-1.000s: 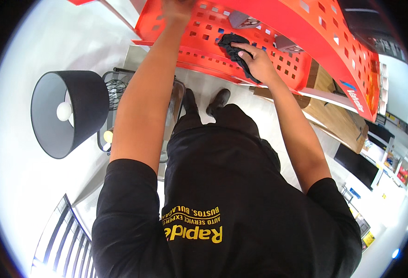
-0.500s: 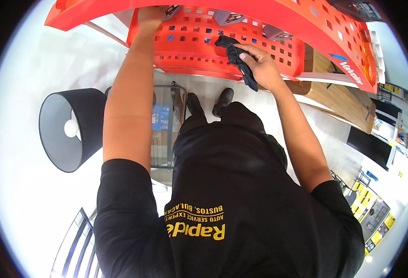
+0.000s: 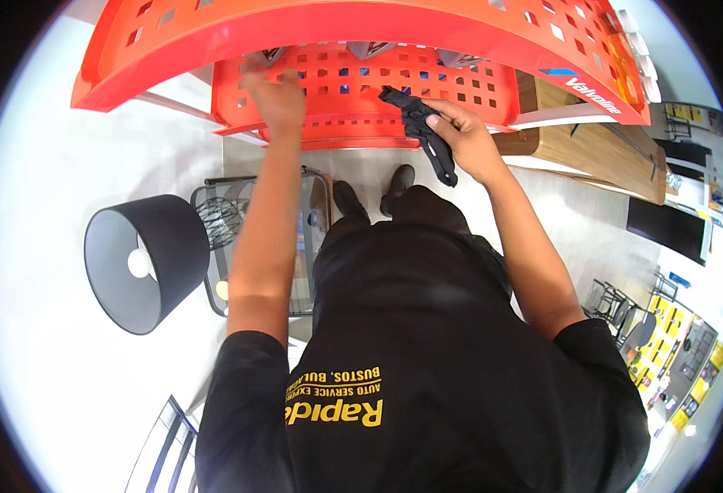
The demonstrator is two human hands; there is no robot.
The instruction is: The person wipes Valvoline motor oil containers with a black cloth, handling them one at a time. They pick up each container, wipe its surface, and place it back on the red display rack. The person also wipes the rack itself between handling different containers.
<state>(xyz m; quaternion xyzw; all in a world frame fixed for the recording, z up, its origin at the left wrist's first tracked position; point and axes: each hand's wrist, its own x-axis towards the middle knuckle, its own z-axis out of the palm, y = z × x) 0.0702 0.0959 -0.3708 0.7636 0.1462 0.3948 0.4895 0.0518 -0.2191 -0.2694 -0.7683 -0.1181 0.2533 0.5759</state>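
A crumpled black cloth [image 3: 417, 123] hangs from my right hand [image 3: 470, 140], pinched between thumb and fingers in front of the red perforated shelf [image 3: 320, 105]. My left hand [image 3: 275, 99] is blurred by motion over the left part of that shelf. Its fingers look apart, and I see nothing held in them. Just beyond it stands a grey container [image 3: 272, 55], partly hidden by the upper red tier. Two more grey containers, a middle one [image 3: 369, 50] and a right one [image 3: 458, 57], stand further along the shelf.
An upper red tier [image 3: 337, 29] arches over the shelf. A black lampshade [image 3: 160, 255] and a glass-topped table [image 3: 213, 271] stand to my left. On the right are a wooden cabinet [image 3: 591, 152], a black screen [image 3: 665, 230] and chairs [image 3: 616, 308]. My shoes [image 3: 398, 185] are below the shelf.
My left hand has drawn back from the left grey container, toward me. My right hand still holds the black cloth, slightly lower in view. The shelf and surroundings have shifted as the view moved.
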